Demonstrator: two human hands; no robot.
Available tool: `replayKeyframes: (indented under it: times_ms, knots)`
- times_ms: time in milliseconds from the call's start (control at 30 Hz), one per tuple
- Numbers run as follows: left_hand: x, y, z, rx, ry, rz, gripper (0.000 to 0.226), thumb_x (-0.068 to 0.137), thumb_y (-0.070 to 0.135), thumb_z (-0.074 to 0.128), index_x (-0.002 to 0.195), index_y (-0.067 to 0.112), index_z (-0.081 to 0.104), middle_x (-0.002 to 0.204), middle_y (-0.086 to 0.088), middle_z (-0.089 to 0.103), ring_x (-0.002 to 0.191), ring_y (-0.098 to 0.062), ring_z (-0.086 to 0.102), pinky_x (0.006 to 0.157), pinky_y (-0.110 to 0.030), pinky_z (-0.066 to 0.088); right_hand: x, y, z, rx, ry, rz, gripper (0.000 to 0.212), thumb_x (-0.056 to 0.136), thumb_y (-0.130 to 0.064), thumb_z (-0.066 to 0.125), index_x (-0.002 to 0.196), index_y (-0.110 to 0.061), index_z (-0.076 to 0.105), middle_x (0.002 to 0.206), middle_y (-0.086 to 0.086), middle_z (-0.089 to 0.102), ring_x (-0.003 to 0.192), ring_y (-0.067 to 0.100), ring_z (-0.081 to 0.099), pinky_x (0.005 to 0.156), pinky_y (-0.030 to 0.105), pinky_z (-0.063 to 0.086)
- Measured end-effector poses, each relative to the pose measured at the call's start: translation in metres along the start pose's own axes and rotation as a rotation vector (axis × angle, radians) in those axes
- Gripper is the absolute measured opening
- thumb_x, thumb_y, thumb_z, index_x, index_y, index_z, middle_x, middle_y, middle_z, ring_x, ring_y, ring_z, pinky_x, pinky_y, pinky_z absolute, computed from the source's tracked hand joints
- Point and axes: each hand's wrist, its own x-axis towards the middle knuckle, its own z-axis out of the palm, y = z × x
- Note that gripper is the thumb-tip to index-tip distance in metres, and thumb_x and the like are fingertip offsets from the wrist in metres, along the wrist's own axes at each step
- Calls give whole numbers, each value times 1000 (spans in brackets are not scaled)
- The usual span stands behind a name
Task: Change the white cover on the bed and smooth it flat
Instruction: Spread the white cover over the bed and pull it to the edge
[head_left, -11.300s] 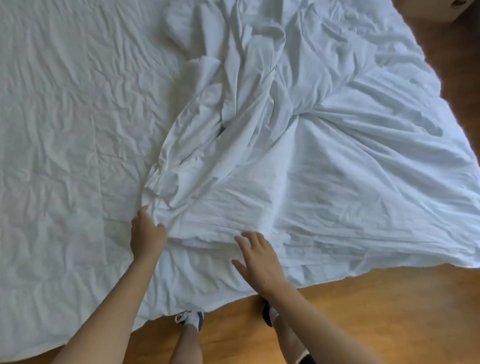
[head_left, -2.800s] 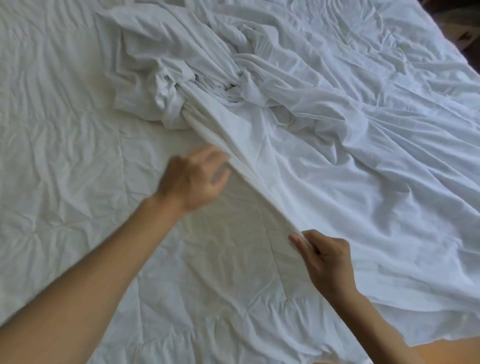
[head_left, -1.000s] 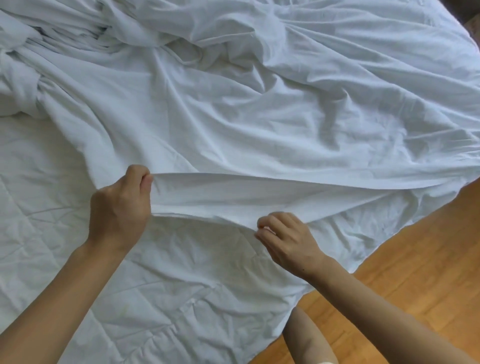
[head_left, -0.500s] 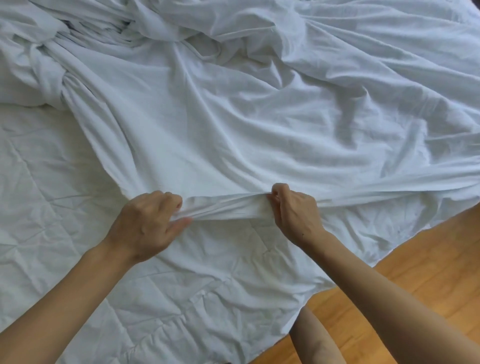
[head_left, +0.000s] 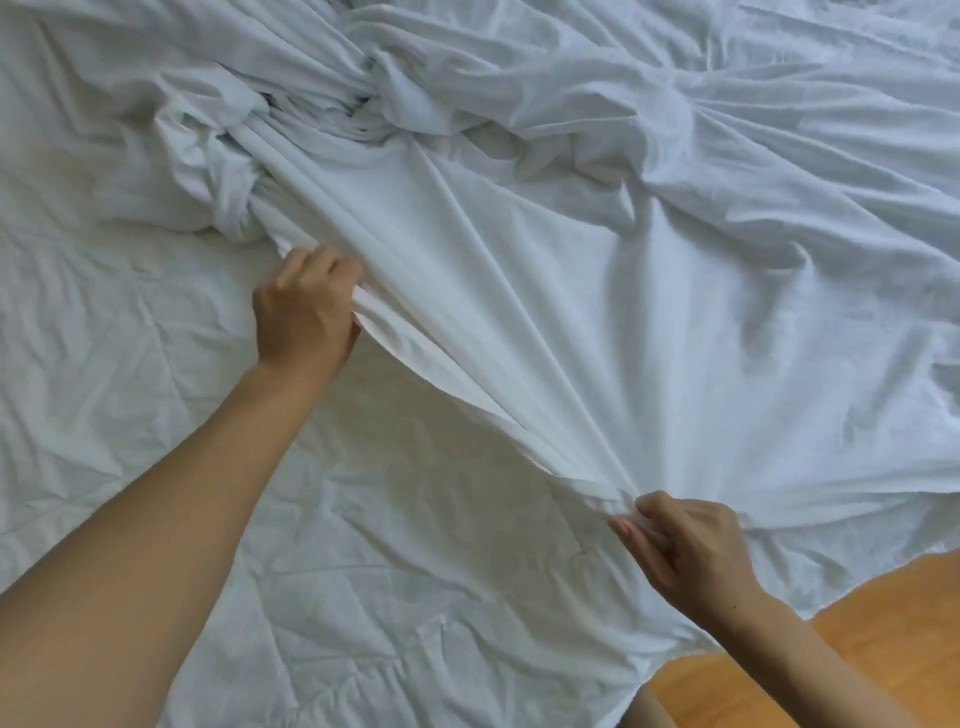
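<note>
White cover (head_left: 597, 291) lies rumpled over the bed (head_left: 119, 332), bunched into a twisted knot at 12 o'clock and fanning out toward 3 o'clock. Left hand (head_left: 306, 312), at 9 o'clock of frame centre, grip clenched on the cover's edge fold. Right hand (head_left: 691, 545), at 5 o'clock, grip pinching the same edge between thumb and fingers. Edge runs taut and lifted between both hands; quilted bed surface shows beneath it. Wood floor (head_left: 857, 613) at 5 o'clock corner.
</note>
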Motion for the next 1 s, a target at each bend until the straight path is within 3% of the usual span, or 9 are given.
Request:
replayKeyframes:
  times_ms: [167, 333, 433, 567, 667, 767, 867, 933, 1000]
  knots:
    - [51, -50, -23, 4, 101, -266, 32, 72, -4, 52, 97, 9, 66, 105, -14, 60, 95, -39, 54, 58, -38, 33, 8, -5, -5, 28, 53, 3, 34, 101, -39, 44, 73, -21, 35, 42, 1, 26, 46, 20, 26, 42, 22, 21]
    - [63, -61, -36, -135, 131, -233, 42, 75, -2, 52, 115, 7, 63, 116, -15, 62, 99, -38, 58, 70, -43, 43, 9, -6, -9, 15, 12, 25, 33, 101, -42, 40, 74, -23, 35, 41, 3, 29, 53, 23, 29, 42, 24, 23]
    - [47, -61, -43, -284, 89, -225, 37, 77, -6, 51, 110, 2, 63, 108, -19, 62, 96, -38, 59, 72, -41, 45, 0, 7, 2, -51, -156, 93, 36, 100, -51, 34, 77, -24, 35, 40, -3, 35, 41, 20, 35, 38, 21, 20]
    - [7, -87, -77, -199, -38, 71, 25, 84, 14, 43, 84, -3, 61, 80, -23, 59, 72, -42, 58, 55, -43, 44, -11, 37, 17, -216, -325, 168, 30, 86, -51, 46, 84, -22, 37, 45, 0, 50, 33, 27, 50, 37, 20, 13]
    - [-46, -104, -108, -258, -57, 214, 26, 84, 20, 45, 66, 4, 52, 63, -18, 52, 58, -36, 53, 53, -40, 37, -8, 47, 28, -263, -550, 388, 28, 86, -40, 57, 93, -28, 32, 70, 8, 62, 61, 36, 62, 47, 34, 41]
    - [-125, -99, -115, -265, -147, 354, 15, 76, 12, 46, 65, 10, 56, 57, -12, 53, 55, -30, 49, 58, -37, 31, -5, 41, 31, -359, -722, 455, 24, 93, -43, 48, 104, -32, 29, 86, 2, 61, 83, 34, 64, 63, 37, 46]
    - [-205, -80, -89, -277, -321, 322, 17, 69, 8, 45, 56, 15, 53, 54, -4, 48, 47, -23, 49, 57, -31, 28, 0, 36, 25, -380, -728, 393, 30, 87, -44, 61, 110, -34, 46, 86, 4, 70, 75, 35, 66, 55, 35, 41]
    - [-234, -65, -68, -309, -354, 230, 15, 66, 6, 44, 57, 16, 48, 54, -3, 45, 48, -23, 47, 58, -31, 28, 4, 34, 20, -364, -679, 278, 45, 84, -63, 54, 108, -26, 57, 80, -1, 69, 70, 28, 68, 50, 33, 45]
    - [-239, -46, -54, -339, -320, 136, 16, 63, 3, 42, 57, 17, 45, 55, -3, 43, 50, -24, 45, 59, -30, 26, 12, 21, 20, -278, -695, 99, 63, 84, -74, 40, 115, -21, 57, 97, -2, 66, 86, 22, 66, 67, 32, 50]
